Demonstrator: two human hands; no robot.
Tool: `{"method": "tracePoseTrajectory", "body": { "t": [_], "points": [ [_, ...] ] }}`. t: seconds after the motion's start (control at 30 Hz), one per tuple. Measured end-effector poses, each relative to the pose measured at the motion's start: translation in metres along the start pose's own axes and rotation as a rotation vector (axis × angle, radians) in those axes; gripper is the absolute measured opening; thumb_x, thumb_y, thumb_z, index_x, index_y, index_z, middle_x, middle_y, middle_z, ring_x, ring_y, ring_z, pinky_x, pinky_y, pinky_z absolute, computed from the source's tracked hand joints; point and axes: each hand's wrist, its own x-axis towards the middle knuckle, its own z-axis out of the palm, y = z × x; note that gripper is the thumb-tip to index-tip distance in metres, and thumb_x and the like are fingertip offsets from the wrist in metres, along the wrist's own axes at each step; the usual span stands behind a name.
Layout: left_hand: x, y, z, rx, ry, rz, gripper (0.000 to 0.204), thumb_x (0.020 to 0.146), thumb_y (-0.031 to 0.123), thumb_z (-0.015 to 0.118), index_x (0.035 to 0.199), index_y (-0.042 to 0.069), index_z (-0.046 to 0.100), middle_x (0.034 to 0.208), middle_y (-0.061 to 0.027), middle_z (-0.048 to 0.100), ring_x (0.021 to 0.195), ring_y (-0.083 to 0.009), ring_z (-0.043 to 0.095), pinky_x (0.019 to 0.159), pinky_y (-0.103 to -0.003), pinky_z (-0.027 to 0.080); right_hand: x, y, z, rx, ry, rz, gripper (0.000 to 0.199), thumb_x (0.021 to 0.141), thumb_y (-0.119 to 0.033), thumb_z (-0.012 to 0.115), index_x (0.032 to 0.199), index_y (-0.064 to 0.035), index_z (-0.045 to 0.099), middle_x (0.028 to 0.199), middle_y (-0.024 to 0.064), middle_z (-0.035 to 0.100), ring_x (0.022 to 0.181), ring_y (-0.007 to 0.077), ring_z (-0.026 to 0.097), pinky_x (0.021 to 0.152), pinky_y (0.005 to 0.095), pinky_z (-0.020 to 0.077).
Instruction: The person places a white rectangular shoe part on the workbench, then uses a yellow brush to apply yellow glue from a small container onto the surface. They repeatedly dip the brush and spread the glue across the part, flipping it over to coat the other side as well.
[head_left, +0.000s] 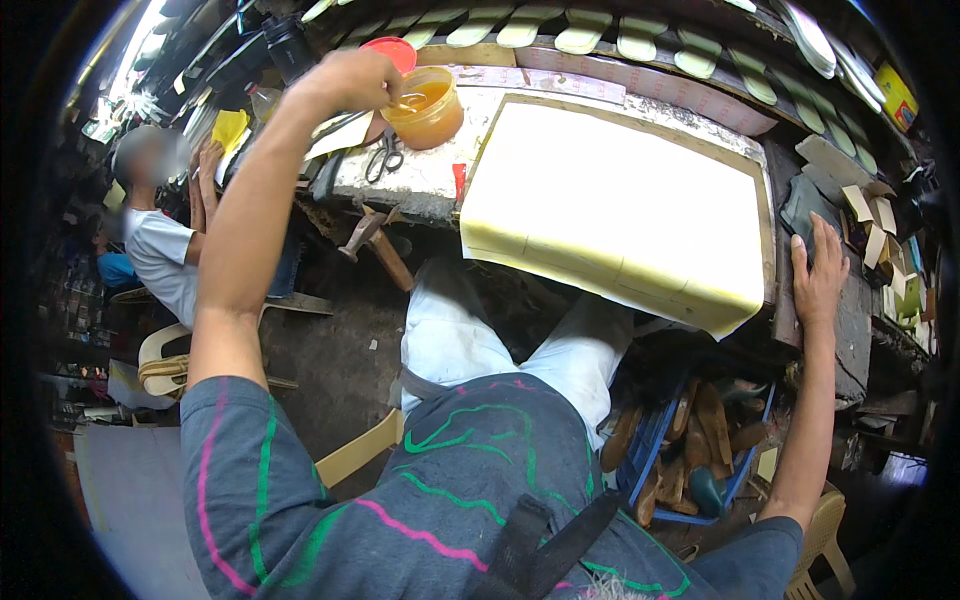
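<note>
My left hand (352, 82) reaches over the far left of the workbench, at the left rim of a clear plastic tub (440, 125) of amber, glue-like liquid. Its fingers are closed and point down at the tub; what they hold, if anything, is hidden. Behind that hand lies a round red lid (395, 52). A large pale yellow sheet (615, 190) covers the middle of the bench, its near edge hanging over the front. Off to the right, my right hand (822, 270) rests with fingers apart on the bench's right side, touching the edge of a dark grey cloth-like piece (803, 208).
Black-handled scissors (384, 158) and a small red tube (459, 181) lie left of the sheet. A hammer (380, 245) sits below the bench's left edge. Pale insoles (584, 32) line the back shelf. A blue crate (640, 478) holds shoe lasts. Another person (165, 255) sits at left.
</note>
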Motion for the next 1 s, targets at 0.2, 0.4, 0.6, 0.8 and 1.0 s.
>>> {"method": "tracePoseTrajectory", "body": {
  "t": [0.2,0.4,0.6,0.8,1.0],
  "points": [
    [-0.049,-0.04,0.003,-0.116,0.55,-0.107,0.028,0.099,0.024,0.063,0.12,0.013,0.078,0.113,-0.014,0.077,0.109,-0.0355,0.072,0.098,-0.047,0.056,0.004,-0.005,-0.002,0.038,0.026,-0.039,0.057,0.111,-0.047,0.057,0.162,-0.0237,0.05,0.164,0.0127,0.05,0.156,0.0329,0.042,0.125,0.0682,0.0239],
    [-0.067,-0.048,0.014,-0.96,0.16,-0.138,0.032,0.099,0.016,0.065,0.125,0.002,0.078,0.111,-0.0037,0.077,0.098,-0.0144,0.067,0.092,-0.032,0.053,-0.001,-0.005,-0.005,0.081,0.082,-0.069,0.058,0.108,-0.045,0.061,0.159,-0.0187,0.053,0.157,0.0151,0.057,0.149,0.0349,0.05,0.123,0.056,0.0311],
    [-0.069,0.013,0.013,-1.151,-0.041,0.167,0.03,0.104,0.025,0.07,0.125,0.005,0.079,0.093,0.0003,0.071,0.084,-0.0092,0.061,0.076,-0.025,0.05,0.001,-0.006,-0.005,0.115,0.113,-0.088,0.056,0.108,-0.042,0.063,0.157,-0.0173,0.055,0.154,0.0145,0.059,0.146,0.0339,0.053,0.123,0.051,0.0337],
    [-0.027,0.189,0.037,-0.619,0.586,0.257,0.025,0.098,0.017,0.067,0.118,0.014,0.081,0.108,-0.0131,0.075,0.097,-0.033,0.076,0.088,-0.047,0.059,0.002,-0.007,-0.006,0.117,0.1,-0.081,0.056,0.107,-0.041,0.065,0.157,-0.0156,0.055,0.153,0.0153,0.06,0.144,0.0353,0.055,0.121,0.0515,0.036],
    [-0.032,0.192,0.071,-0.261,0.45,-0.123,0.022,0.098,0.015,0.066,0.114,0.015,0.081,0.102,-0.0097,0.072,0.096,-0.0311,0.073,0.085,-0.046,0.059,0.0,-0.006,-0.005,0.162,0.147,-0.101,0.057,0.106,-0.04,0.066,0.156,-0.0145,0.055,0.151,0.0167,0.062,0.142,0.0362,0.056,0.12,0.0497,0.0376]
  ]
}}
